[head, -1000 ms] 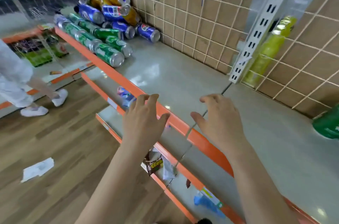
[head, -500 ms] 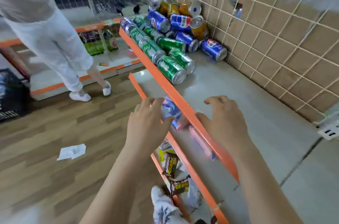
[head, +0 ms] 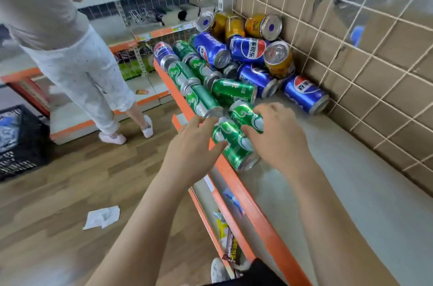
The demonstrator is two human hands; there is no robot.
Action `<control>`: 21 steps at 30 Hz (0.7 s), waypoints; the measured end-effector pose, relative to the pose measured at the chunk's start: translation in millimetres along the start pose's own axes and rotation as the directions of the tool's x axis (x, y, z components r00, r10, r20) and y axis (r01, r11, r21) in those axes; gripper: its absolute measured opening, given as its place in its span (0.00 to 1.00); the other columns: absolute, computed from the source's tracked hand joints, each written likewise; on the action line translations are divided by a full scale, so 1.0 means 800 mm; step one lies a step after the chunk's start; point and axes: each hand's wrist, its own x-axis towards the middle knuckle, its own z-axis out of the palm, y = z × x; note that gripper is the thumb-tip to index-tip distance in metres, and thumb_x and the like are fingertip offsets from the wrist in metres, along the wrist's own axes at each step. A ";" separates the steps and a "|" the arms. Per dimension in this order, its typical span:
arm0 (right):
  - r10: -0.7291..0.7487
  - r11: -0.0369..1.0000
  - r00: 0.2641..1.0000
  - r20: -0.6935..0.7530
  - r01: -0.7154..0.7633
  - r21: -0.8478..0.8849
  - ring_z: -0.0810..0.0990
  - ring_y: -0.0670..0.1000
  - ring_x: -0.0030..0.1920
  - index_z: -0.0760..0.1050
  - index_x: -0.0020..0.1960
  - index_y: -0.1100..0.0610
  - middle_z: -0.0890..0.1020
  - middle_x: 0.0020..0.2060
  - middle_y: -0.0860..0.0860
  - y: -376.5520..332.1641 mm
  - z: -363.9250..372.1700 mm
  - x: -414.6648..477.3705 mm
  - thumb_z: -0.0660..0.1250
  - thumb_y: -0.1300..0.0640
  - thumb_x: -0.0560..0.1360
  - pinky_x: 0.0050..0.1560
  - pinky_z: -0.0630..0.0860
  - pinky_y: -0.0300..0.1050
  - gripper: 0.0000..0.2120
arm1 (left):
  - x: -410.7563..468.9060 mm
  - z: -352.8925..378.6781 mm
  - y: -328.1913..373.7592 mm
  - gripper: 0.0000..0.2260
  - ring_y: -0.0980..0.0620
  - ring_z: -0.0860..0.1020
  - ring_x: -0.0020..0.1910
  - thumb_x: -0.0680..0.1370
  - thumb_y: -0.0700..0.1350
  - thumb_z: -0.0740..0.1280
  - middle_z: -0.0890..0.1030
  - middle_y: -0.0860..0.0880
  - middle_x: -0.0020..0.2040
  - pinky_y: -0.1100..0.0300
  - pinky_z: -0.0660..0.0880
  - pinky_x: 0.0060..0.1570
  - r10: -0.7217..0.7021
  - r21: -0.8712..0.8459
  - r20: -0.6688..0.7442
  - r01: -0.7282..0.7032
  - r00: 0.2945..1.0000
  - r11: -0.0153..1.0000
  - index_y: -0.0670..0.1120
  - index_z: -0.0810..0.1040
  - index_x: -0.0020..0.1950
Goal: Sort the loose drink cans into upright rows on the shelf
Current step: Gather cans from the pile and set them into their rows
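Loose cans lie on their sides in a heap at the far corner of the grey shelf [head: 316, 180]: green cans [head: 203, 100] along the orange front edge, blue cans [head: 304, 96] and gold cans [head: 262, 26] behind against the grid. Two green cans lie nearest me. My left hand [head: 192, 145] reaches with spread, straight fingers, its thumb touching the nearest green can [head: 234, 147]. My right hand [head: 281, 138] curls fingers and thumb round the end of the second green can [head: 243, 114]. No can stands upright.
A wire grid backed with cardboard [head: 351, 51] closes the shelf's rear. A person [head: 70, 63] stands in the aisle at left, beside a black crate [head: 16, 140]. Paper [head: 102, 216] lies on the wooden floor. Snack wrappers [head: 230, 246] sit on the lower shelf.
My view and both hands have moved left along the shelf to the can heap. The hands went from hovering over the orange edge to reaching the two nearest green cans.
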 end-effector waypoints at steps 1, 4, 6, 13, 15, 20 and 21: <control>0.000 1.000 1.000 0.014 0.000 -0.005 0.69 0.58 0.61 0.70 0.63 0.53 0.73 0.60 0.54 0.000 0.002 0.008 0.65 0.44 0.74 0.56 0.69 0.51 0.22 | 0.009 -0.001 -0.001 0.21 0.46 0.70 0.62 0.78 0.55 0.61 0.70 0.48 0.64 0.51 0.71 0.55 0.007 -0.002 0.003 -0.007 1.000 1.000 0.51 0.66 0.70; 0.018 1.000 0.999 0.042 -0.018 0.011 0.69 0.57 0.61 0.70 0.63 0.53 0.73 0.59 0.54 0.004 0.008 0.037 0.64 0.44 0.75 0.57 0.69 0.51 0.21 | 0.039 0.002 -0.010 0.18 0.48 0.69 0.63 0.80 0.50 0.58 0.71 0.48 0.63 0.52 0.70 0.56 0.037 -0.017 0.000 -0.037 0.999 0.999 0.51 0.66 0.70; 0.032 0.999 0.997 0.069 -0.033 0.024 0.69 0.57 0.61 0.69 0.64 0.53 0.73 0.59 0.54 0.004 0.012 0.049 0.64 0.44 0.75 0.57 0.69 0.51 0.21 | 0.053 0.004 -0.019 0.19 0.47 0.67 0.66 0.79 0.45 0.58 0.70 0.47 0.64 0.53 0.68 0.60 0.082 -0.007 0.014 -0.082 0.997 0.997 0.49 0.66 0.70; 0.120 0.992 0.966 0.228 -0.112 -0.051 0.73 0.59 0.61 0.65 0.66 0.55 0.73 0.61 0.56 0.006 0.033 0.091 0.60 0.38 0.75 0.56 0.70 0.51 0.28 | 0.100 0.003 -0.035 0.32 0.49 0.41 0.76 0.73 0.41 0.66 0.49 0.50 0.78 0.54 0.35 0.72 0.268 0.136 0.363 -0.335 0.892 0.932 0.54 0.60 0.74; 0.160 0.987 0.952 0.261 -0.149 -0.061 0.73 0.59 0.61 0.64 0.67 0.56 0.74 0.61 0.57 0.006 0.040 0.099 0.60 0.36 0.74 0.55 0.71 0.51 0.31 | 0.109 0.007 -0.038 0.36 0.48 0.38 0.76 0.71 0.46 0.70 0.43 0.50 0.78 0.52 0.34 0.71 0.265 0.189 0.437 -0.375 0.860 0.907 0.56 0.56 0.74; 0.239 0.966 0.914 0.328 -0.259 0.019 0.75 0.58 0.59 0.64 0.64 0.56 0.77 0.59 0.56 0.010 0.046 0.112 0.67 0.36 0.69 0.53 0.73 0.51 0.33 | 0.125 0.014 -0.039 0.42 0.47 0.35 0.75 0.66 0.58 0.74 0.43 0.51 0.78 0.45 0.32 0.70 0.263 0.253 0.476 -0.417 0.839 0.873 0.61 0.55 0.74; 0.245 0.961 0.913 0.326 -0.274 0.046 0.75 0.57 0.59 0.65 0.63 0.55 0.77 0.59 0.55 0.011 0.045 0.113 0.68 0.36 0.69 0.52 0.73 0.49 0.32 | 0.127 0.013 -0.039 0.43 0.47 0.36 0.75 0.64 0.59 0.75 0.44 0.51 0.78 0.44 0.31 0.70 0.275 0.257 0.477 -0.432 0.835 0.865 0.61 0.55 0.74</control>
